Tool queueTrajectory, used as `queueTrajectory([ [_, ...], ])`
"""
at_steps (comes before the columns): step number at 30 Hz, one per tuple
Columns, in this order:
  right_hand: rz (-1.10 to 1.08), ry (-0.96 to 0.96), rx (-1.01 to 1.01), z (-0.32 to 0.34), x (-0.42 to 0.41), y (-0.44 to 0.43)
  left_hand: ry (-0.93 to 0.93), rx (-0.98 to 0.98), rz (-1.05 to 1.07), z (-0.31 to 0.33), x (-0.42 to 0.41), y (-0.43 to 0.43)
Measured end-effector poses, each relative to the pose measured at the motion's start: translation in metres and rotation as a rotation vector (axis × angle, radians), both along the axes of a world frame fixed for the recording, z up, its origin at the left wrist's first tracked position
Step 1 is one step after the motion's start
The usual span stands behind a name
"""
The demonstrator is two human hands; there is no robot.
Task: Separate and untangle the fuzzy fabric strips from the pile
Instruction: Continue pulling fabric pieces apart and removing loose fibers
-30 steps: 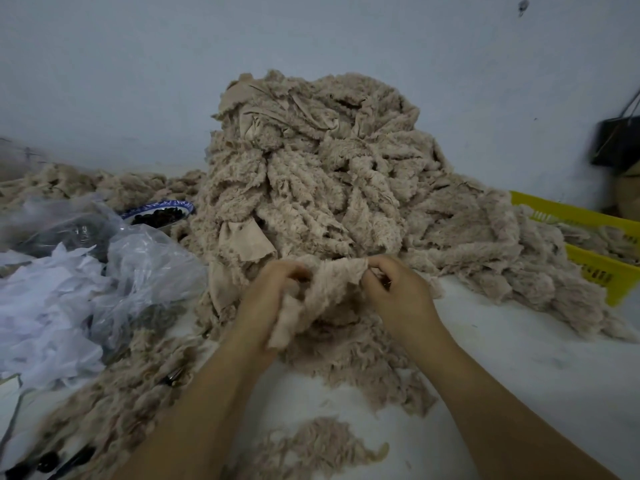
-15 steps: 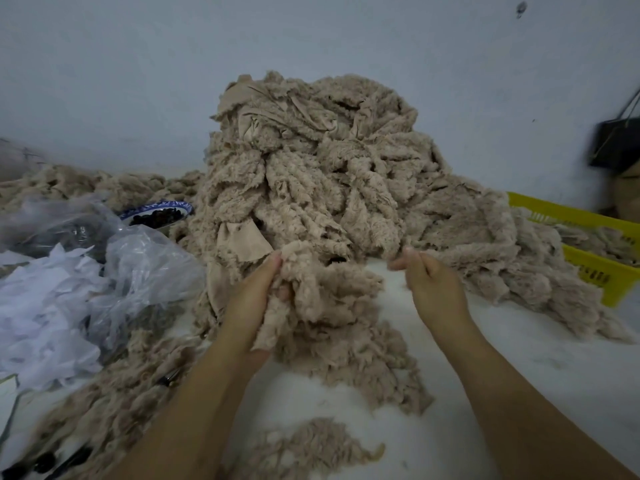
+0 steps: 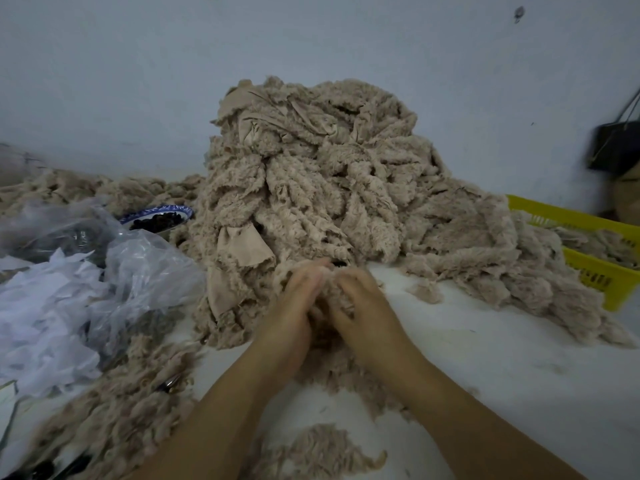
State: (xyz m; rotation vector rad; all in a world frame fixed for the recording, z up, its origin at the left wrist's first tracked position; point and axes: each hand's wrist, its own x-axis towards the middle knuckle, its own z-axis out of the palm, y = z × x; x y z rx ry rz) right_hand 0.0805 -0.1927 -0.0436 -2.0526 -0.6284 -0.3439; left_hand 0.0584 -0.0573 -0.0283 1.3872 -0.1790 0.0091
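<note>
A tall pile of beige fuzzy fabric strips (image 3: 311, 174) rises against the wall in the middle of the white table (image 3: 502, 358). At its front foot lies a smaller clump of strips (image 3: 337, 296). My left hand (image 3: 294, 306) and my right hand (image 3: 363, 306) are side by side on this clump, fingers curled into the fuzz and gripping it. The fingertips are partly buried in the fabric. Loose strips (image 3: 322, 452) lie on the table between my forearms.
Crumpled clear plastic bags and white scraps (image 3: 69, 289) lie at the left, with more beige strips (image 3: 114, 410) below them. A blue-rimmed bowl of dark pieces (image 3: 157, 218) sits behind. A yellow basket (image 3: 595, 268) with strips stands at the right. A dark bag (image 3: 613, 147) hangs on the wall.
My right hand, open and away from the fabric half a second ago, has come back left and gripped the clump beside my left hand. Both hands have dropped lower onto the strips.
</note>
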Motion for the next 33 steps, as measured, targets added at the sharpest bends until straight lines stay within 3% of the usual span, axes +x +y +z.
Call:
queueTrajectory([
  [3,-0.051,0.098,0.068,0.005,0.013,-0.014,-0.222,0.457,0.188,-0.005,0.001,0.001],
  [4,-0.089,0.183,0.21,0.009,0.019,-0.022,-0.287,0.528,0.279,-0.006,0.001,0.003],
  [7,0.035,0.45,1.062,0.029,0.032,-0.055,-0.314,0.582,0.522,-0.009,0.006,0.015],
  [8,0.066,0.51,1.258,0.029,0.034,-0.065,-0.279,0.617,0.584,-0.01,0.008,0.018],
  [9,0.036,0.576,1.309,0.027,0.033,-0.068,-0.226,0.673,0.621,-0.01,0.009,0.02],
  [11,-0.077,0.664,1.066,0.017,0.031,-0.061,-0.055,0.793,0.601,-0.014,0.014,0.023],
  [13,-0.14,0.599,0.713,0.007,0.028,-0.046,0.071,0.832,0.531,-0.019,0.018,0.026],
  [17,-0.045,0.33,0.051,-0.006,0.017,-0.024,-0.083,0.792,0.581,-0.02,0.016,0.028],
  [22,0.017,0.304,-0.01,-0.006,0.013,-0.016,-0.355,0.83,0.492,-0.015,0.009,0.009],
  [27,-0.035,0.186,-0.515,-0.012,0.012,-0.014,-0.131,0.735,0.529,-0.024,0.016,0.015],
  [30,0.033,0.116,-0.462,-0.009,0.008,-0.009,-0.026,0.694,0.481,-0.027,0.023,0.023],
  [33,0.137,0.103,-0.436,-0.007,0.003,-0.007,-0.073,0.665,0.513,-0.03,0.026,0.024],
])
